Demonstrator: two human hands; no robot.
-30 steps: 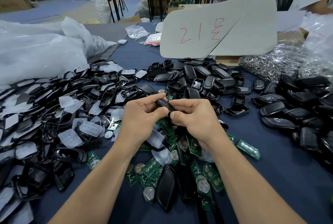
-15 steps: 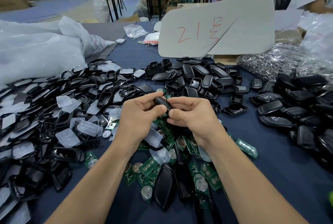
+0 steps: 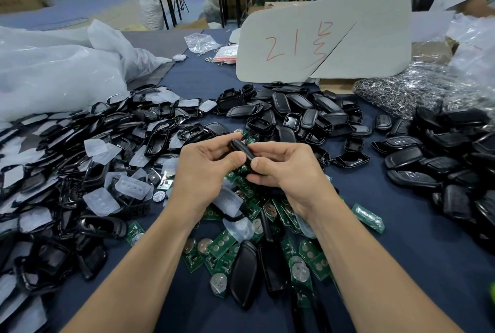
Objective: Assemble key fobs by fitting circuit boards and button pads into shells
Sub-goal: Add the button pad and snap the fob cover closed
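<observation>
Both hands meet above the middle of the table: the left hand (image 3: 203,172) and right hand (image 3: 289,172) each pinch a black key fob (image 3: 242,151) between thumb and curled fingers, thumbs nearly touching on its near side. Whether its halves are fully closed cannot be told, since the fingers cover the seam. Below and nearer lie green circuit boards (image 3: 222,247). Clear button pads (image 3: 100,201) and frames pile at the left, empty shells (image 3: 294,113) farther off, and closed fobs (image 3: 404,157) at the right on the blue table (image 3: 428,252).
</observation>
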